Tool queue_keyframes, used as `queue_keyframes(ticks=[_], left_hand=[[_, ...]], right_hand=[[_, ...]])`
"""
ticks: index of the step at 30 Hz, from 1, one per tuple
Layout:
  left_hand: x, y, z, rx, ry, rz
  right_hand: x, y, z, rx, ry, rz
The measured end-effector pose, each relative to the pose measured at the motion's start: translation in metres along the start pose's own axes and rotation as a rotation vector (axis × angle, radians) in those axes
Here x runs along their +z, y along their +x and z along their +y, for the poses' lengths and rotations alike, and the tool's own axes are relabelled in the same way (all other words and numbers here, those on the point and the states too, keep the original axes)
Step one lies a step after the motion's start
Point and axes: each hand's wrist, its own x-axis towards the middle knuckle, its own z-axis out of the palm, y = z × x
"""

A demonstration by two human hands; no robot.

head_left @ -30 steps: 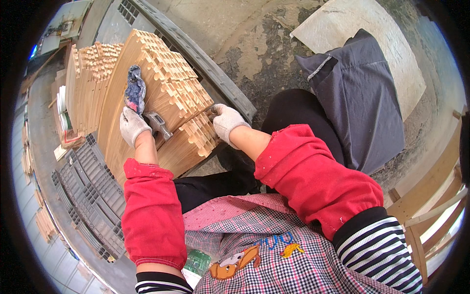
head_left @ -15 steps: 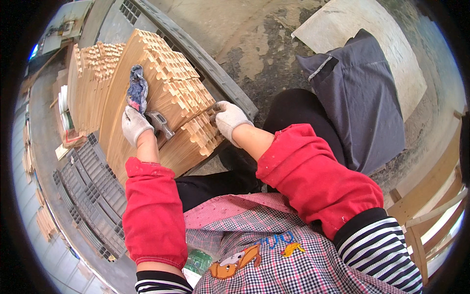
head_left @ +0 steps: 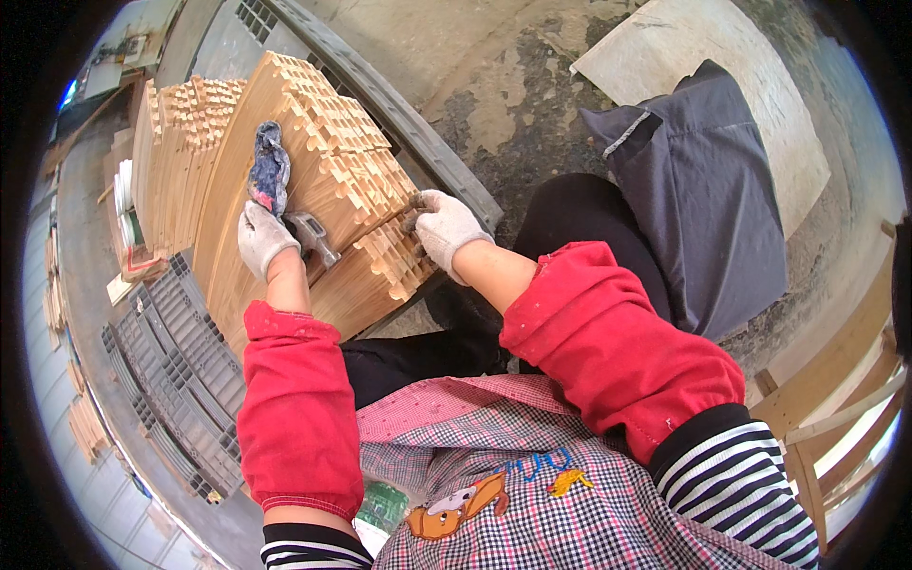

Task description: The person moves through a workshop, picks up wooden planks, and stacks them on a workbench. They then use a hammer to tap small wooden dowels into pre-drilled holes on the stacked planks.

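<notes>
In a white work glove, my left hand (head_left: 266, 242) rests on the stack of curved wooden pieces (head_left: 218, 266). Its fingers are curled at the lower end of a crumpled dark blue cloth (head_left: 270, 166); what lies under them is hidden. Just right of that hand a metal hammer head (head_left: 314, 239) shows on the wood. My right hand (head_left: 448, 231), also gloved, is at the stack's right side, by the finger-jointed ends (head_left: 366, 185). Its fingers are closed round a small dark piece (head_left: 412, 220), mostly covered, held against those notched ends.
Another stack of notched wood (head_left: 180, 142) stands behind at the left. Grey plastic pallets (head_left: 176, 370) lie at the left, and a grey pallet edge (head_left: 456, 176) runs behind the stack. Dark grey fabric (head_left: 703, 199) covers a pale board (head_left: 760, 95) at the right.
Both hands stay nearly where they were. The right hand has shifted slightly upward along the notched ends, and more of the dark piece shows.
</notes>
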Motion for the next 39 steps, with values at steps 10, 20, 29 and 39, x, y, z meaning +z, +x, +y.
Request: queue_keyframes(ticks=[10, 20, 29, 39], left_hand=[[0.006, 0.002, -0.004, 0.027, -0.054, 0.008], [0.005, 0.002, -0.003, 0.026, -0.046, 0.0], [0.007, 0.004, -0.007, 0.049, -0.067, 0.005], [0.007, 0.004, -0.01, 0.006, -0.045, 0.009]], right_hand=[[0.007, 0.007, 0.019, -0.034, 0.076, -0.015], [0.013, -0.006, 0.01, -0.099, 0.037, -0.008], [0.013, -0.009, 0.006, -0.136, 0.072, -0.02], [0.009, -0.022, -0.007, -0.152, -0.096, -0.011]])
